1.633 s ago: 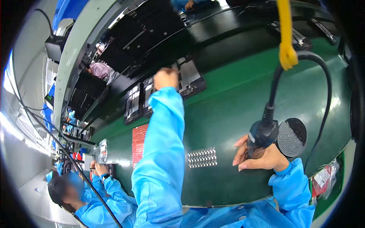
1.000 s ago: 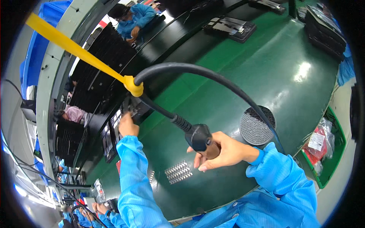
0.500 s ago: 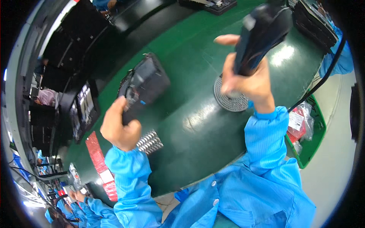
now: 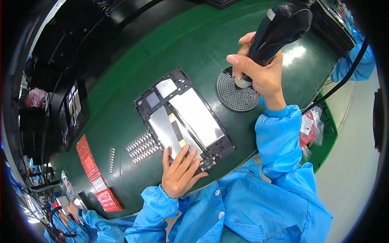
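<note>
A black tablet-like device housing (image 4: 214,139) lies on the table with its inner side up, showing silver-white plates and a dark flat strip. My left hand (image 4: 180,172) rests on its near edge, fingers stretched out. To the right, my right hand (image 4: 267,79) is wrapped round a black electric screwdriver (image 4: 279,30), which slants down to the left. Its pale nose sits over a round grey tray (image 4: 227,97) full of small holes; whether the bit touches the tray cannot be seen.
Left of the housing are rows of small metal parts (image 4: 142,146) and a red bubble-wrap strip (image 4: 87,156). A green bin (image 4: 330,139) with bagged items stands beside the table at right. A black cable (image 4: 348,79) hangs there. Another person's sleeve (image 4: 99,224) shows at lower left.
The housing, tilted up in my left hand before, now lies flat nearer to me. My left hand has moved right and opened onto it. The screwdriver's nose now shows over the tray.
</note>
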Demonstrator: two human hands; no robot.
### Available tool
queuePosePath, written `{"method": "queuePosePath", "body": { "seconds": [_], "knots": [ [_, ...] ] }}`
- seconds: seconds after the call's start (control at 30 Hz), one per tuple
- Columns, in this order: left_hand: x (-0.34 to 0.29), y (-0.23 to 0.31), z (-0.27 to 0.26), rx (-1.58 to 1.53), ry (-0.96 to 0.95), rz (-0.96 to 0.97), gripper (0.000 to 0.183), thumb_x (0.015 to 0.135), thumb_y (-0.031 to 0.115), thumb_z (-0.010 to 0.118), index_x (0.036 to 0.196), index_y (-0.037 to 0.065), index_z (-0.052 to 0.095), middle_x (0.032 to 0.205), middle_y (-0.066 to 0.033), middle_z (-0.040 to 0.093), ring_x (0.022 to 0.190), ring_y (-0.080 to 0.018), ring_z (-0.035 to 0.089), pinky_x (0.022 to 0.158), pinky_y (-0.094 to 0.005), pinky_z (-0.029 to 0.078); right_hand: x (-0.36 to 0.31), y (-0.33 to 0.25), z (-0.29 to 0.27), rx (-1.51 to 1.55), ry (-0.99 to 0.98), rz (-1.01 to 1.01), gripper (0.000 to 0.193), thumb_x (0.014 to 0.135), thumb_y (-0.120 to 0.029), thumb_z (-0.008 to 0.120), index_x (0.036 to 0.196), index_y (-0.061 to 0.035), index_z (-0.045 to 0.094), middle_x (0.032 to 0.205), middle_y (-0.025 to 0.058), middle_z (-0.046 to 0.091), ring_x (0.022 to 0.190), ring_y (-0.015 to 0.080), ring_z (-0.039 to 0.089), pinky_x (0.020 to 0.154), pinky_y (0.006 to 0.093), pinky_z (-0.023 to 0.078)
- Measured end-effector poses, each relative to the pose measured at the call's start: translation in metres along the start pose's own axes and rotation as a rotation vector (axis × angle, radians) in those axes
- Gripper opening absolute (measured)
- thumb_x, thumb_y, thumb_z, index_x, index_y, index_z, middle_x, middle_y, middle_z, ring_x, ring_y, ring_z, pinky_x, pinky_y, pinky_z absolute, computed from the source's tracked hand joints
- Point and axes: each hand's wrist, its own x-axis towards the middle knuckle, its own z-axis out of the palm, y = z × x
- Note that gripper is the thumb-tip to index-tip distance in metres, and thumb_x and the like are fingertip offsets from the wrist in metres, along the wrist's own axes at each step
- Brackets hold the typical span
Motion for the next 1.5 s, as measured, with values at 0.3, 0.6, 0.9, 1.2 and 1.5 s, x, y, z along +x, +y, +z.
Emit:
{"method": "queuePosePath", "body": {
  "seconds": [0.3,0.6,0.9,1.2,1.5],
  "knots": [
    [0.008,-0.003,0.004,-0.073,0.000,-0.007,0.053,0.056,0.022,0.084,0.099,0.000,0.064,0.114,-0.0169,0.062,0.118,-0.0372,0.053,0.105,-0.0604,0.021,-0.005,0.003,0.001,-0.023,-0.021,0.007,0.032,0.072,0.000,0.076,0.096,0.0020,0.056,0.061,0.0041,0.061,0.049,0.0085,0.055,0.045,0.0213,0.043],
    [0.015,0.000,0.004,-0.105,0.027,-0.018,0.048,0.060,0.018,0.084,0.099,-0.001,0.064,0.112,-0.0171,0.063,0.116,-0.0367,0.054,0.104,-0.0589,0.023,-0.005,0.007,0.004,-0.038,-0.033,0.000,0.030,0.072,0.001,0.076,0.094,0.0014,0.055,0.061,0.0034,0.061,0.049,0.0082,0.056,0.045,0.0212,0.042],
    [0.017,-0.001,0.003,-0.093,0.019,-0.027,0.047,0.059,0.017,0.084,0.098,-0.001,0.064,0.112,-0.0164,0.063,0.116,-0.0354,0.054,0.105,-0.0582,0.024,-0.007,0.007,0.008,-0.078,-0.047,0.026,0.029,0.072,0.001,0.077,0.092,-0.0001,0.056,0.061,0.0024,0.059,0.049,0.0077,0.056,0.044,0.0212,0.042],
    [0.019,-0.002,-0.001,-0.091,0.010,0.012,0.052,0.067,0.034,0.078,0.102,0.001,0.062,0.119,-0.0136,0.060,0.122,-0.0325,0.049,0.106,-0.0562,0.025,-0.017,-0.019,0.016,-0.081,0.021,-0.066,0.034,0.080,0.000,0.064,0.110,0.0008,0.050,0.064,0.0044,0.054,0.052,0.0127,0.053,0.052,0.0276,0.044],
    [-0.039,-0.094,-0.097,-0.028,0.202,-0.779,0.032,0.072,0.019,0.076,0.097,0.002,0.066,0.093,-0.0121,0.061,0.070,-0.0245,0.060,0.063,-0.0328,0.048,-0.017,-0.021,0.024,0.020,-0.302,-0.153,0.036,0.085,-0.001,0.055,0.118,-0.0024,0.044,0.067,0.0047,0.048,0.054,0.0134,0.048,0.055,0.0312,0.044]
  ]
}}
